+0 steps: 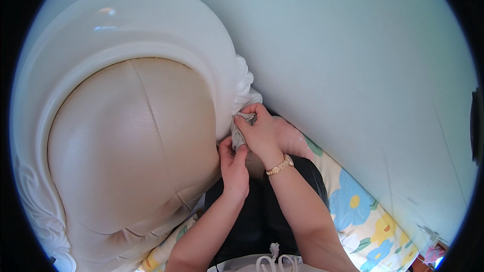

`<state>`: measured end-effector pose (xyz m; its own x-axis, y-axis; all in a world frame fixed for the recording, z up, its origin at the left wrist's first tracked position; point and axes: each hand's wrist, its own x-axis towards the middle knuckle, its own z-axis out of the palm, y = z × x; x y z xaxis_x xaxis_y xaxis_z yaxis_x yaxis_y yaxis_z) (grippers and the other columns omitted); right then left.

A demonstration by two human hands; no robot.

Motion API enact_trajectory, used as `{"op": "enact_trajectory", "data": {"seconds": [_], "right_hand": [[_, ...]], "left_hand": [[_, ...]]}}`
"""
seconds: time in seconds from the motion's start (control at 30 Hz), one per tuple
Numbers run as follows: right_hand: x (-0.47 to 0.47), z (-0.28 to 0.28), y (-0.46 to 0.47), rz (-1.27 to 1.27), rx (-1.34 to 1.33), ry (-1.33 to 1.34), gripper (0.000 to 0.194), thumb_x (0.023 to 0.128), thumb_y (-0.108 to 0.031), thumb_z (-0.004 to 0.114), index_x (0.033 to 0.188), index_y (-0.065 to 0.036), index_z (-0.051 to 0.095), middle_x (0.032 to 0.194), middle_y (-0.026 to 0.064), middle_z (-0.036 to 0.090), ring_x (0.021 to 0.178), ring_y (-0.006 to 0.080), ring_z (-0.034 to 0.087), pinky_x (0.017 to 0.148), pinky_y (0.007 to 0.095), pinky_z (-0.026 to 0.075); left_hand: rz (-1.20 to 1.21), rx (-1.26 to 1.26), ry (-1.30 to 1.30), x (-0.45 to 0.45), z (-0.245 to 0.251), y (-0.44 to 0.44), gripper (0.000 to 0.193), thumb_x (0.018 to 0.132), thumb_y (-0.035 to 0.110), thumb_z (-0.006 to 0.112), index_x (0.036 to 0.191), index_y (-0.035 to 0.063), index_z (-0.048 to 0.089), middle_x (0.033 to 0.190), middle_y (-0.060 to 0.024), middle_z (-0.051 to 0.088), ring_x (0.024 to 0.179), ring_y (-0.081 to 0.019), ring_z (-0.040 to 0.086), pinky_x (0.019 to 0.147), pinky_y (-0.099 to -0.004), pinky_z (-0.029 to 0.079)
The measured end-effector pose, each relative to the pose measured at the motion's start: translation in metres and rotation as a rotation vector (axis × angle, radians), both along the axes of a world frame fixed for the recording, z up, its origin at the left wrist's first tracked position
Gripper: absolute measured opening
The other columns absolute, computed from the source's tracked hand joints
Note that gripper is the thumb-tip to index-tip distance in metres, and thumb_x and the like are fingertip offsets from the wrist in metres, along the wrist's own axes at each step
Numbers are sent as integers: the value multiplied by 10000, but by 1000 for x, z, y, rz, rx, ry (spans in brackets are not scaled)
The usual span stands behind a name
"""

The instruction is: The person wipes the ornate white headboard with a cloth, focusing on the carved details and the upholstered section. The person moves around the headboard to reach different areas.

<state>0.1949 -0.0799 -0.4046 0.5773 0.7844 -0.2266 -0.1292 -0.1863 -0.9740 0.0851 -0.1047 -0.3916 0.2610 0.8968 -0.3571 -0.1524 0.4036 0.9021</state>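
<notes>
A crumpled grey cloth (239,136) is bunched between my two hands at the right edge of the headboard. My left hand (234,170) pinches its lower end, beside the cushion's side. My right hand (261,132), with a gold-coloured watch on the wrist, grips its upper part just below the carved white scrollwork (244,83). The glossy white headboard frame (151,19) arches around a beige padded panel (132,132) that looks like leather, with a seam down it. My fingers hide part of the cloth and of the frame's edge behind it.
A pale wall (340,64) rises close on the right, with scuffs low down. Flower-patterned bedding (351,200) lies along it and also shows at lower left. My dark-clad legs (261,207) are under my arms. A pink item (434,254) sits at the lower right corner.
</notes>
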Motion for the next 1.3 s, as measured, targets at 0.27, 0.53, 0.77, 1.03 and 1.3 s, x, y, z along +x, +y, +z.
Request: {"op": "enact_trajectory", "data": {"seconds": [0.27, 0.53, 0.77, 1.03, 1.3], "right_hand": [[15, 20, -6, 322, 50, -709, 222, 818, -33, 638, 998, -11, 511, 1067, 206, 548, 891, 415, 617, 779, 476, 520], [30, -7, -9, 45, 41, -312, 261, 831, -75, 680, 1041, -23, 533, 991, 135, 610, 847, 262, 647, 750, 388, 528], [8, -8, -11, 1, 186, 72, 240, 857, -128, 717, 990, -33, 541, 893, 53, 601, 800, 129, 568, 696, 290, 490], [19, -2, -7, 154, 132, -415, 205, 860, -97, 660, 1013, -28, 541, 999, 165, 619, 899, 296, 617, 755, 378, 507], [15, -14, -11, 77, 25, 21, 268, 815, -142, 716, 1014, -30, 576, 935, 147, 664, 858, 269, 643, 767, 356, 511]], "left_hand": [[-6, -142, -40, 10, -25, 0, 319, 964, 62, 537, 1275, 31, 476, 1199, -68, 549, 1082, -135, 518, 954, -284, 410], [-90, -90, 28, 26, -21, 6, 285, 959, 67, 523, 1240, 34, 486, 1171, -69, 566, 1061, -132, 538, 920, -287, 433], [-6, -41, -48, 11, -10, -4, 331, 977, 88, 531, 1288, 15, 445, 1227, -84, 540, 1102, -140, 513, 974, -284, 405], [-54, -83, -12, 16, -23, 6, 308, 974, 72, 513, 1271, 9, 459, 1226, -84, 537, 1088, -133, 512, 953, -271, 406], [-44, -107, 23, 6, -22, -1, 286, 979, 76, 513, 1254, 9, 473, 1194, -79, 548, 1099, -139, 512, 983, -283, 392]]}}
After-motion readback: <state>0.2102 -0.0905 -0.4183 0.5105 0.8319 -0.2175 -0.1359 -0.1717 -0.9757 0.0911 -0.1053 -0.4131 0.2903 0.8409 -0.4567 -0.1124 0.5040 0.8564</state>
